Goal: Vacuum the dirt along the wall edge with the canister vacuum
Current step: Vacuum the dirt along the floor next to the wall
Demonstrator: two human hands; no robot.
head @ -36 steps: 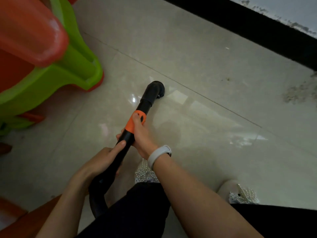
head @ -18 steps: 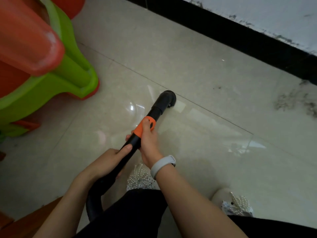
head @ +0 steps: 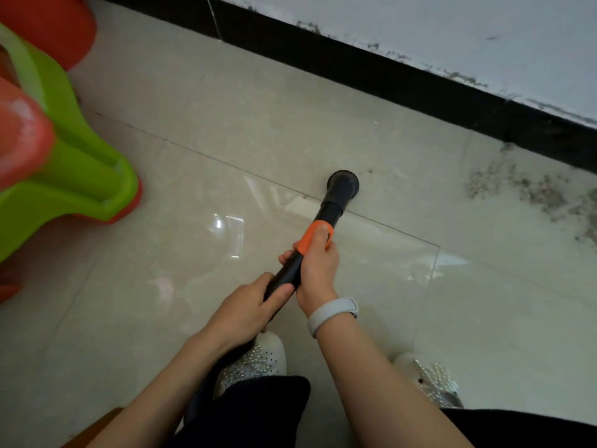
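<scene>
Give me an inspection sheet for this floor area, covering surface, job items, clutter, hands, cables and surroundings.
Surface: glossy beige tile floor, reflections near the middle.
Job's things: black vacuum wand, nozzle on the floor; dirt patch to its right by the black baseboard, apart from the nozzle.
Clutter: green and orange plastic furniture at left.
Hands: left hand grips the wand lower; right hand grips by the orange collar.
Cables: nothing seen.
Surroundings: scuffed white wall; white wristband; white shoes.

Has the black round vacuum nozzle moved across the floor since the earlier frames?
Yes. The black round vacuum nozzle has crossed the tile grout line it sat short of earlier, moving toward the black baseboard and the grey dirt patch.
</scene>
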